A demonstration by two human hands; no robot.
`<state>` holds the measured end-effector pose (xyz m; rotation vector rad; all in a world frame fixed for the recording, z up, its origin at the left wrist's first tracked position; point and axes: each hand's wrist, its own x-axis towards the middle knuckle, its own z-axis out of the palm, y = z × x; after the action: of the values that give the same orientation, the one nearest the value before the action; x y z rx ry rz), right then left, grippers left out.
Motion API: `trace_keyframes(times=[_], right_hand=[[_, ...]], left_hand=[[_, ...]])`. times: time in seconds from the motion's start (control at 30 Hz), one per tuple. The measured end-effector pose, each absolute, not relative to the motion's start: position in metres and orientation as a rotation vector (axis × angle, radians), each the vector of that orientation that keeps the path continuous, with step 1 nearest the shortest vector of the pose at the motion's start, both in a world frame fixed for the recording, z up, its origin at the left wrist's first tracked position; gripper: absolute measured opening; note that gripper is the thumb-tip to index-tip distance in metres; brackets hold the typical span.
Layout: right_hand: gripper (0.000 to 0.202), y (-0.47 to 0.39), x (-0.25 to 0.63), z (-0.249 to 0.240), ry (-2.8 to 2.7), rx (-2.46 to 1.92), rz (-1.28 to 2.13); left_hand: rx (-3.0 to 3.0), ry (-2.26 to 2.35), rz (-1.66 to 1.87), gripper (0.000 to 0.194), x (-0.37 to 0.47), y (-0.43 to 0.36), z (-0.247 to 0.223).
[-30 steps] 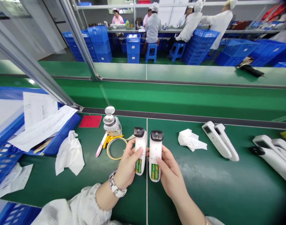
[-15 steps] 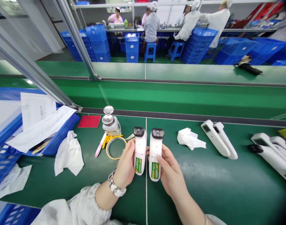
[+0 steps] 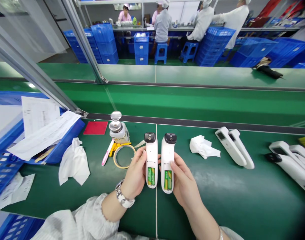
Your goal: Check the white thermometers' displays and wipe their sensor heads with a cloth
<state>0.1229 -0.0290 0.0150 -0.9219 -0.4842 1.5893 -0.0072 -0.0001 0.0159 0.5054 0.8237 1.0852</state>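
My left hand [image 3: 135, 173] is closed round a white infrared thermometer [image 3: 151, 155], its black sensor head pointing away from me. A second white infrared thermometer [image 3: 168, 153] is in my right hand [image 3: 184, 178], with the thumb along its edge. Both are held upright side by side, a narrow gap between them. Their battery compartments face me uncovered, and green batteries [image 3: 167, 180] show in each. Left of my left hand lie a roll of tape [image 3: 115, 159], a pink-and-white brush [image 3: 107, 154] and a pump bottle [image 3: 119, 131] with its metal lid raised.
Crumpled white tissue [image 3: 203, 146] and more thermometers [image 3: 231, 146] lie to the right. A red card [image 3: 95, 128], a white cloth [image 3: 74, 161] and a blue crate [image 3: 75, 128] with papers are on the left. A metal post [image 3: 65, 96] rises there. People work beyond the bench.
Both thermometers have shifted slightly to the right in view and tilted a little, still held side by side. The whole scene has moved slightly with the camera.
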Motion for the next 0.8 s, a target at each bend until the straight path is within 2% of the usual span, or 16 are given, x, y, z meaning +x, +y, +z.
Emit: trace_keyframes(times=[0.8], right_hand=[[0.034, -0.0291, 0.1246, 0.0131, -0.503, -0.923, 1.589]], left_hand=[[0.542, 0.885, 1.062, 0.030, -0.0078, -0.0005, 0.0161]])
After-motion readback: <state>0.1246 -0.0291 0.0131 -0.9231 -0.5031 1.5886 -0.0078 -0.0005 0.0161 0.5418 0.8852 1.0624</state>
